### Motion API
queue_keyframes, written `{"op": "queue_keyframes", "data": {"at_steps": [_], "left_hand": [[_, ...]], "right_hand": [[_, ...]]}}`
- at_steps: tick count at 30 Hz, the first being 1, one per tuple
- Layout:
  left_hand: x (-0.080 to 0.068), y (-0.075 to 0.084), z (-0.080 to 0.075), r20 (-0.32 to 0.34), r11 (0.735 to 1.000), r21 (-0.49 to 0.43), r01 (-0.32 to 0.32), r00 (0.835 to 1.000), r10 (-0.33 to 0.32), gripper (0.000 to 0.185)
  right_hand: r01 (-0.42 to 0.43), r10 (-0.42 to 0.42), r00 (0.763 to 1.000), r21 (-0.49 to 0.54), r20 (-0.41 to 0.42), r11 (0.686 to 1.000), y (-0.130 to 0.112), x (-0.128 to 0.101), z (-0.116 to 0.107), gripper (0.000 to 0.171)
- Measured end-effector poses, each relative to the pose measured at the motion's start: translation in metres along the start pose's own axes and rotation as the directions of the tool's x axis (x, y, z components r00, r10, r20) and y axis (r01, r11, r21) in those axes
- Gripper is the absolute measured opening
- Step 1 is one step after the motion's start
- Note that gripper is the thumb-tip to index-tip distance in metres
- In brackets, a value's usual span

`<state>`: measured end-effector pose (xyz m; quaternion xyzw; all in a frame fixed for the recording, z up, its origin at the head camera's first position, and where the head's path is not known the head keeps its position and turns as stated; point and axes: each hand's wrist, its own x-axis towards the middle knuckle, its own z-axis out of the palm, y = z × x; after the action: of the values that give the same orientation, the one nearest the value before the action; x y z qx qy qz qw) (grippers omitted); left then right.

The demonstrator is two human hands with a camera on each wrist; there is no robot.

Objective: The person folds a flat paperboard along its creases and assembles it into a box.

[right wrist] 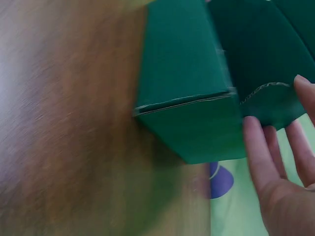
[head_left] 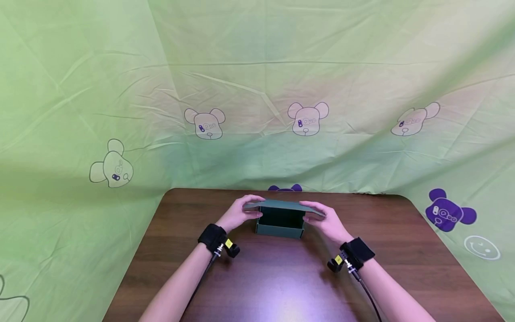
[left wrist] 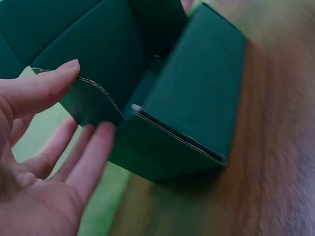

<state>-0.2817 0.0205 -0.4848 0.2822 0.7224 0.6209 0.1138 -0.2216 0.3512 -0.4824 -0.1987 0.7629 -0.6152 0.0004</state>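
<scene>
A dark green cardboard box [head_left: 279, 230] stands on the table with its front facing me. Its lid [head_left: 283, 205] is raised at the back, leaving a dark interior in sight; nothing shows inside. On the left, my left hand [head_left: 237, 215] pinches a curved side flap [left wrist: 88, 101] of the lid, thumb on the inner face and fingers behind. My right hand [head_left: 331, 224] holds the matching right flap [right wrist: 275, 104] between thumb and fingers. Fingertips of both hands are close to the box's end walls; whether they touch them I cannot tell.
The brown wooden table [head_left: 181, 277] runs to a rounded far edge behind the box. A green curtain [head_left: 257, 80] with bear-head prints hangs around it. Black wrist straps [head_left: 212, 237] carry small cameras, and cables trail from them along both forearms.
</scene>
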Motion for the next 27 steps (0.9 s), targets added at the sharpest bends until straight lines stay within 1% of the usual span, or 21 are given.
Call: {"op": "queue_keyframes", "data": {"at_steps": [1, 2, 4, 5, 6, 7, 8, 9, 10, 11, 12, 13, 14, 15, 16, 17, 19, 21, 23, 25, 27], "left_hand": [[-0.001, -0.001, 0.001, -0.005, 1.000, 0.028, -0.010, 1.000, 0.011, 0.047], [-0.003, -0.002, 0.002, -0.006, 0.999, 0.036, -0.017, 1.000, 0.017, 0.047], [-0.007, -0.002, 0.002, 0.004, 0.998, 0.057, -0.024, 1.000, 0.024, 0.049], [-0.010, 0.000, 0.002, 0.016, 0.998, 0.062, -0.021, 1.000, 0.020, 0.051], [-0.013, 0.003, 0.001, 0.026, 0.997, 0.081, -0.016, 1.000, 0.014, 0.054], [-0.015, 0.008, 0.000, 0.037, 0.994, 0.111, -0.017, 0.999, 0.013, 0.057], [-0.017, 0.013, -0.001, 0.049, 0.990, 0.142, -0.023, 0.999, 0.016, 0.059], [-0.019, 0.019, -0.002, 0.058, 0.980, 0.195, -0.032, 0.998, 0.021, 0.060], [-0.019, 0.026, -0.003, 0.067, 0.965, 0.259, -0.043, 0.997, 0.027, 0.059], [-0.019, 0.032, -0.002, 0.075, 0.943, 0.327, -0.058, 0.997, 0.035, 0.059], [-0.018, 0.037, -0.002, 0.088, 0.914, 0.398, -0.080, 0.995, 0.049, 0.059], [-0.017, 0.040, 0.000, 0.104, 0.883, 0.458, -0.100, 0.993, 0.058, 0.059], [-0.016, 0.043, 0.002, 0.120, 0.850, 0.516, -0.110, 0.991, 0.055, 0.060], [-0.016, 0.045, 0.005, 0.139, 0.812, 0.571, -0.119, 0.989, 0.048, 0.063], [-0.017, 0.044, 0.008, 0.158, 0.778, 0.615, -0.129, 0.987, 0.039, 0.066], [-0.018, 0.043, 0.011, 0.174, 0.749, 0.649, -0.133, 0.985, 0.024, 0.068], [-0.023, 0.039, 0.017, 0.199, 0.695, 0.705, -0.140, 0.980, -0.005, 0.073], [-0.028, 0.033, 0.021, 0.224, 0.645, 0.746, -0.163, 0.974, -0.013, 0.077], [-0.032, 0.025, 0.024, 0.250, 0.592, 0.780, -0.201, 0.968, -0.001, 0.080], [-0.034, 0.018, 0.026, 0.282, 0.539, 0.804, -0.250, 0.959, 0.025, 0.083], [-0.037, 0.013, 0.029, 0.300, 0.491, 0.825, -0.279, 0.953, 0.038, 0.084]], "right_hand": [[0.025, -0.025, 1.000, 0.004, 0.008, 1.000, 0.002, -0.002, 0.001, 0.055], [0.040, -0.040, 0.999, 0.014, 0.009, 0.999, 0.003, -0.004, 0.002, 0.055], [0.069, -0.069, 0.998, -0.008, 0.004, 0.998, 0.003, -0.007, 0.004, 0.055], [0.080, -0.080, 0.997, -0.034, 0.000, 0.996, 0.000, -0.008, 0.005, 0.054], [0.089, -0.089, 0.996, -0.080, -0.001, 0.993, -0.004, -0.010, 0.005, 0.054], [0.095, -0.096, 0.995, -0.146, -0.003, 0.985, -0.009, -0.010, 0.006, 0.053], [0.107, -0.109, 0.994, -0.226, 0.003, 0.968, -0.016, -0.011, 0.006, 0.053], [0.123, -0.124, 0.992, -0.320, 0.016, 0.940, -0.023, -0.010, 0.007, 0.052], [0.133, -0.133, 0.991, -0.409, 0.030, 0.903, -0.031, -0.009, 0.007, 0.052], [0.145, -0.139, 0.989, -0.498, 0.051, 0.855, -0.038, -0.007, 0.008, 0.053], [0.153, -0.135, 0.988, -0.574, 0.073, 0.805, -0.045, -0.006, 0.009, 0.053], [0.164, -0.132, 0.986, -0.636, 0.098, 0.754, -0.050, -0.005, 0.010, 0.055], [0.179, -0.127, 0.984, -0.678, 0.126, 0.713, -0.055, -0.004, 0.011, 0.056], [0.188, -0.114, 0.982, -0.711, 0.151, 0.678, -0.057, -0.004, 0.013, 0.057], [0.196, -0.101, 0.980, -0.734, 0.173, 0.650, -0.058, -0.005, 0.016, 0.058], [0.214, -0.096, 0.976, -0.755, 0.197, 0.621, -0.057, -0.007, 0.018, 0.059], [0.239, -0.089, 0.969, -0.780, 0.230, 0.579, -0.054, -0.011, 0.022, 0.061], [0.268, -0.097, 0.961, -0.794, 0.258, 0.546, -0.047, -0.016, 0.026, 0.060], [0.298, -0.105, 0.952, -0.798, 0.286, 0.524, -0.040, -0.020, 0.029, 0.060], [0.318, -0.102, 0.945, -0.804, 0.310, 0.502, -0.032, -0.024, 0.032, 0.062], [0.335, -0.102, 0.939, -0.810, 0.327, 0.482, -0.025, -0.027, 0.034, 0.065]]}}
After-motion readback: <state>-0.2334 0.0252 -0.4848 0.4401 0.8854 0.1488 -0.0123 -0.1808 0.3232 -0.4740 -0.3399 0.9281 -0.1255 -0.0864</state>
